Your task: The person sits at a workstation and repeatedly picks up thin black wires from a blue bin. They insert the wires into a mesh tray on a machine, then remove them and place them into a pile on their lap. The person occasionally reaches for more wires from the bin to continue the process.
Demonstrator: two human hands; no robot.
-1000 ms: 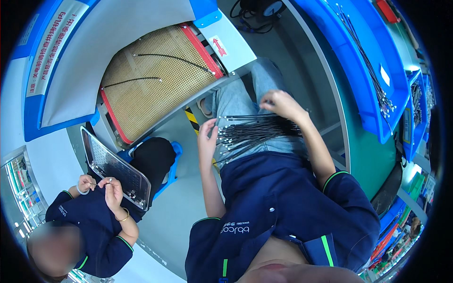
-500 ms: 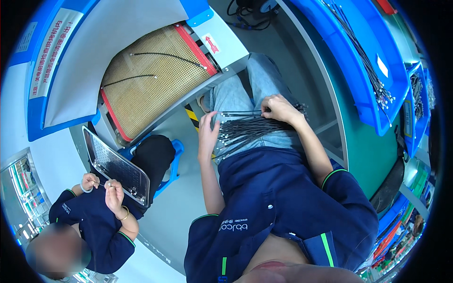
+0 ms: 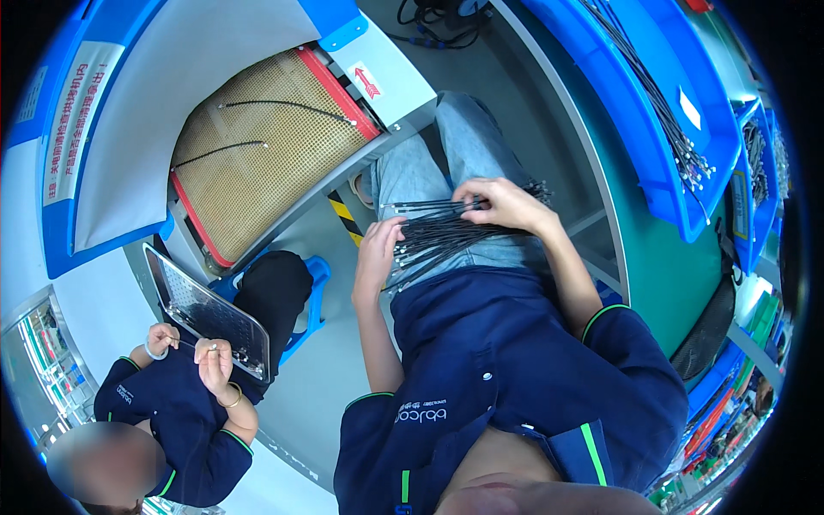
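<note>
Both hands are down on the lap, working a bundle of thin black cables (image 3: 455, 233) that lies across the person's jeans-clad thighs, ends fanned out toward both sides. The left hand (image 3: 378, 253) sits at the bundle's left end, fingers curled over the metal-tipped ends and closed lightly around several of them. The right hand (image 3: 506, 204) rests on top of the bundle near its right end, fingers bent and pinching into the strands, so it grips the cables too. Beyond the knees, a tan mesh conveyor belt (image 3: 257, 163) with red side rails carries 2 single black cables, one near the belt's far edge and one nearer its middle, well apart from each other. To the right, a long blue tray (image 3: 652, 163) on the green bench holds more black cables laid lengthwise, their ends gathered at its near end. Down at the lower left, a co-worker in a dark blue jacket sits on a blue stool (image 3: 313, 292), both of that person's hands at the near edge of a perforated metal tray (image 3: 206, 313) held tilted in front of them
</note>
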